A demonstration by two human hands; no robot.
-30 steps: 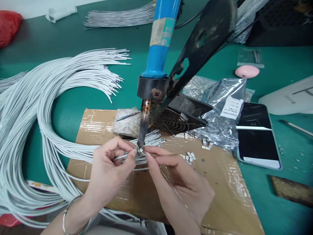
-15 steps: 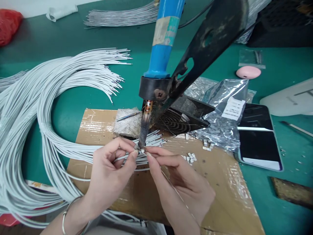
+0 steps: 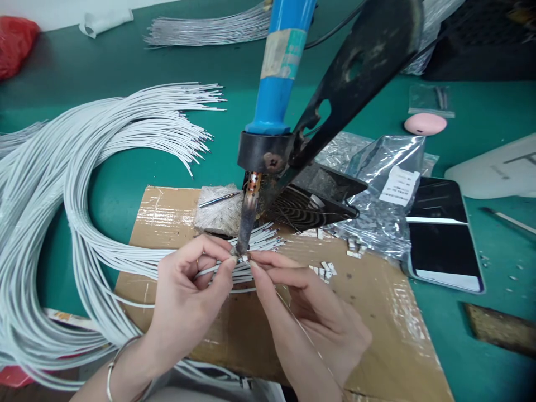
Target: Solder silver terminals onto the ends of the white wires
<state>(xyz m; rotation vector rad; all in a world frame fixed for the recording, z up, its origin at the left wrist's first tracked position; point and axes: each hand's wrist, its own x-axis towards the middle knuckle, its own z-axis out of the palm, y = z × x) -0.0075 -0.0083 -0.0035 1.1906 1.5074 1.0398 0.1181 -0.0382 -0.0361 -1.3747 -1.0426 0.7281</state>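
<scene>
A blue-handled soldering iron [image 3: 276,84] hangs tip-down in a black stand, its tip between my fingertips. My left hand [image 3: 192,296] pinches a white wire [image 3: 207,270] just left of the tip. On the other side, my right hand [image 3: 310,312] pinches a thin strand of solder wire [image 3: 299,326], which runs back across the palm. A small silvery-white metal piece [image 3: 245,258] sits at the iron's tip between both hands; whether fingers touch it I cannot make out. Beneath the hands lie more white wire ends [image 3: 266,237] on cardboard [image 3: 377,329].
A large bundle of white wires [image 3: 79,167] curves along the left. Loose metal tabs [image 3: 324,272] lie right of my hands. The black stand arm [image 3: 355,72] slants overhead. Farther right are a clear plastic bag [image 3: 377,195], a phone [image 3: 444,240] and a pink oval case [image 3: 425,124].
Almost nothing differs. My right hand has shifted very slightly; both hands keep their pinch at the iron's tip.
</scene>
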